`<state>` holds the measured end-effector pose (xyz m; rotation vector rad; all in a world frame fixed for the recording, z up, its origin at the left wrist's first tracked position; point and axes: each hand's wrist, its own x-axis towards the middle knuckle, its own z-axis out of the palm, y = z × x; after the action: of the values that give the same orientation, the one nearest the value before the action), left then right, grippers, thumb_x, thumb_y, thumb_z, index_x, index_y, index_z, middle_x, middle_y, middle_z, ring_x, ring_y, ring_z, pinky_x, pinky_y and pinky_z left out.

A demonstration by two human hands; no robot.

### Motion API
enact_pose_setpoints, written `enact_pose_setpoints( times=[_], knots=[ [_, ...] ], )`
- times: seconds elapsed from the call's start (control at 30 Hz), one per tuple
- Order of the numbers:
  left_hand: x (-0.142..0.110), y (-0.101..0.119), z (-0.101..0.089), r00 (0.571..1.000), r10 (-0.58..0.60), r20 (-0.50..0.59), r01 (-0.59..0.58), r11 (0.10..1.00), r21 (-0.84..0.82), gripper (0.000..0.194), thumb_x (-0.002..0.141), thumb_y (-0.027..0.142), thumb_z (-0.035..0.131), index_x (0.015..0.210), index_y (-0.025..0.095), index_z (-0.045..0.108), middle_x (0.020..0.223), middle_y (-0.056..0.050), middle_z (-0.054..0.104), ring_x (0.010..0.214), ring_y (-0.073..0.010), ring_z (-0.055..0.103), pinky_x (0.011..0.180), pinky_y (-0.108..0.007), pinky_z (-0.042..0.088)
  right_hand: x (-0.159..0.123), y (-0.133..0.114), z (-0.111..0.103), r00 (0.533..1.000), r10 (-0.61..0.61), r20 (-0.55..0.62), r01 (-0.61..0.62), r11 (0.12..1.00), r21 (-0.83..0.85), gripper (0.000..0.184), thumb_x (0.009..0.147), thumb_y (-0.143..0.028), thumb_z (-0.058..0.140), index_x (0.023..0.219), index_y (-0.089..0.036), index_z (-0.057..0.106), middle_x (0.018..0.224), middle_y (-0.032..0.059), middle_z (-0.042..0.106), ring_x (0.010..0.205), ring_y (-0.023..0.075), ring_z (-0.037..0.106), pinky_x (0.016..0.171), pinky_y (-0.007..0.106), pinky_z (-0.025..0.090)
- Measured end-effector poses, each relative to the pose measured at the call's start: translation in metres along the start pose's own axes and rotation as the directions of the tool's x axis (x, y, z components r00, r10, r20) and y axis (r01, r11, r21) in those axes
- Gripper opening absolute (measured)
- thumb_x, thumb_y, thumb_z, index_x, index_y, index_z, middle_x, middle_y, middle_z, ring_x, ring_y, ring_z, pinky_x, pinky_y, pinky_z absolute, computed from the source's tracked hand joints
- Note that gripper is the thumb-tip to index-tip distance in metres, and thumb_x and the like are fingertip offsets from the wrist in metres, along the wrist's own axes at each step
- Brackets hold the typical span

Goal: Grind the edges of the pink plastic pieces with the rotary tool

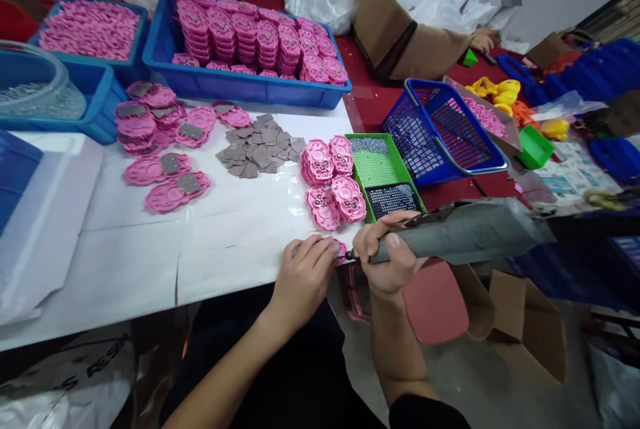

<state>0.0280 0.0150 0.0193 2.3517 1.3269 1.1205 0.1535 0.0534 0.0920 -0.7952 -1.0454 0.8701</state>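
Observation:
My left hand is closed over a pink plastic part at the table's front edge, covering most of it. My right hand grips a grey electric screwdriver, its bit pointing left and meeting the pink part. Just beyond lie small stacks of pink plastic parts with metal pieces on them. Beside these, a green tray holds small screws. Thin grey metal plates are heaped on the white tabletop. Farther left, more pink parts carry grey plates.
A blue bin holds stacked pink parts at the back; another blue bin has small pink pieces. A blue basket stands at right. Another person's hand is at the far table. A pink stool and open carton sit below.

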Motion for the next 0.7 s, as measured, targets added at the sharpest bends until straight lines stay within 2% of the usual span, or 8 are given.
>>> enact_pose_setpoints(
  times=[0.17,0.43,0.7],
  knots=[
    [-0.002,-0.0009,-0.0001,1.0,0.009,0.022,-0.009,1.0,0.019,0.019,0.1,0.015,0.06,0.116,0.019,0.068,0.127,-0.007,0.074,0.12,-0.0266,0.065,0.097,-0.042,0.04,0.0019,0.0014,-0.0005,1.0,-0.008,-0.014,0.008,1.0,-0.008,0.013,0.085,-0.027,0.059,0.097,-0.025,0.062,0.048,-0.0106,0.048,0.034,0.0093,0.04,0.037,0.023,0.039],
    [-0.002,-0.0021,0.0012,0.999,-0.023,0.032,0.024,0.999,-0.038,0.017,0.101,0.016,0.06,0.115,0.02,0.067,0.127,-0.006,0.074,0.12,-0.0253,0.065,0.097,-0.042,0.039,0.0032,0.0005,0.0018,0.999,-0.001,-0.054,-0.002,0.999,-0.052,0.014,0.083,-0.031,0.059,0.096,-0.025,0.057,0.048,-0.0118,0.047,0.032,0.0092,0.038,0.036,0.023,0.039],
    [0.0008,-0.0015,-0.0004,0.999,-0.039,0.02,0.04,0.997,-0.063,0.02,0.102,0.018,0.059,0.121,0.019,0.065,0.124,-0.004,0.076,0.118,-0.0241,0.066,0.097,-0.041,0.039,0.0037,-0.0035,-0.0009,1.0,-0.012,-0.019,0.011,1.0,-0.025,0.013,0.084,-0.028,0.058,0.096,-0.025,0.058,0.048,-0.0113,0.048,0.033,0.0093,0.04,0.037,0.023,0.04]
  ],
)
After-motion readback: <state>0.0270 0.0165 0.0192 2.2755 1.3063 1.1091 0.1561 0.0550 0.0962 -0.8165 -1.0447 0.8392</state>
